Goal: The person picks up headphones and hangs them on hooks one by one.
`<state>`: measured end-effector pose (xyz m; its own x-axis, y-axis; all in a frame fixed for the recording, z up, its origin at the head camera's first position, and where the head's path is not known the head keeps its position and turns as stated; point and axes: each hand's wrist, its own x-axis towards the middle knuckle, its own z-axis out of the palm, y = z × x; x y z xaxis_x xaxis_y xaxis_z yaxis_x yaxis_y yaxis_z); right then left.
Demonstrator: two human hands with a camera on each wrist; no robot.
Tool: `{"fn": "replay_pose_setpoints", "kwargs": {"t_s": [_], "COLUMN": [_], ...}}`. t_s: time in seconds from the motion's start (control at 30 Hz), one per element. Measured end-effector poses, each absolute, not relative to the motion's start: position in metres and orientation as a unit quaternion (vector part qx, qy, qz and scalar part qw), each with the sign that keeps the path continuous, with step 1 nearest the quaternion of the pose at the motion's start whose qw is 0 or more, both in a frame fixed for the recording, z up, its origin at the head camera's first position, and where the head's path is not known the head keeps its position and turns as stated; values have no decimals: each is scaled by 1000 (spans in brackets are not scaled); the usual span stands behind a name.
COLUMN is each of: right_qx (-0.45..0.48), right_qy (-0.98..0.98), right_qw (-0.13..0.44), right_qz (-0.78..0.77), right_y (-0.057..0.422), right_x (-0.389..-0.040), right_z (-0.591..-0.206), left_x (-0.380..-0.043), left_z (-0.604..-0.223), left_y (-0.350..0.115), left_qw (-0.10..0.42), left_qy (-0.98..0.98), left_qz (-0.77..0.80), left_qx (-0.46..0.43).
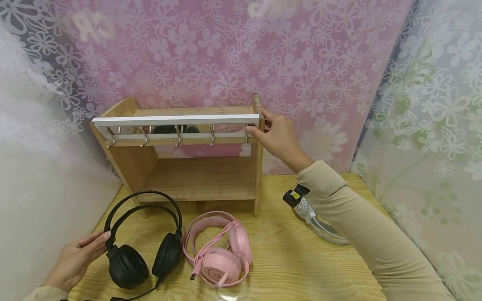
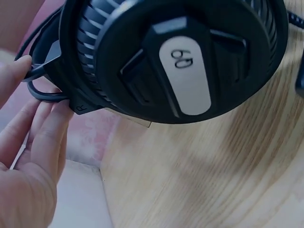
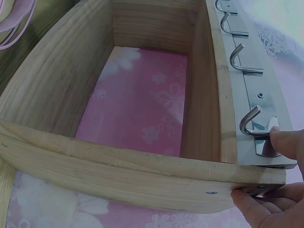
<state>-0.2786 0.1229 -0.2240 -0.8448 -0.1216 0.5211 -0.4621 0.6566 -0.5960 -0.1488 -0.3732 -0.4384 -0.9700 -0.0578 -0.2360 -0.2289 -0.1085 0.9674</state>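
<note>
My left hand (image 1: 77, 259) pinches a black headset (image 1: 129, 267) by the side of its headband, just above one ear cup. In the left wrist view that ear cup (image 2: 118, 61) fills the top, with a white label on it. My right hand (image 1: 281, 136) holds the right end of a hook rail (image 1: 150, 120), set across the front of a wooden shelf (image 1: 199, 177). The right wrist view has the thumb on the rail beside the end metal hook (image 3: 251, 123), with the other fingers against the outer face of the shelf's side panel (image 3: 156, 185).
A pink headset (image 1: 220, 261) with its cable bundled lies on the wooden table (image 1: 297, 259), right of the black one. Beneath my right forearm are a small black device (image 1: 291, 197) and a white cable (image 1: 327, 236). Flowered cloth (image 1: 226, 50) hangs behind the shelf.
</note>
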Motion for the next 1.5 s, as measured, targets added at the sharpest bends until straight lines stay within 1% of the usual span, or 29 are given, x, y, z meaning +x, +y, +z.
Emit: {"fn": "replay_pose_setpoints", "kwargs": {"t_s": [0.33, 0.57, 0.7, 0.83, 1.1, 1.33, 1.5], "right_qx": [166, 169, 180, 181, 182, 179, 171], "right_qy": [-877, -875, -871, -870, -871, -875, -875], "right_qw": [227, 240, 249, 247, 245, 244, 239], "right_qz": [390, 385, 383, 386, 386, 379, 386], "right_y": [121, 122, 123, 123, 122, 122, 122], "right_x": [-279, -278, -279, -278, -279, -278, -277], "right_z": [-225, -227, -228, -227, -226, -227, -226], "left_x": [-145, -145, -147, -149, -153, -162, -168], "left_z": [-436, -428, -421, -412, -393, -379, -370], "left_y": [-376, -371, -369, -368, -363, -365, -365], "left_qw": [-11, -57, -81, -98, -127, -169, -174], "left_qy": [615, 537, 514, 484, 423, 437, 434], "left_qz": [788, 841, 853, 869, 894, 881, 881], "left_qx": [-23, 20, 25, 26, 74, 63, 72]}}
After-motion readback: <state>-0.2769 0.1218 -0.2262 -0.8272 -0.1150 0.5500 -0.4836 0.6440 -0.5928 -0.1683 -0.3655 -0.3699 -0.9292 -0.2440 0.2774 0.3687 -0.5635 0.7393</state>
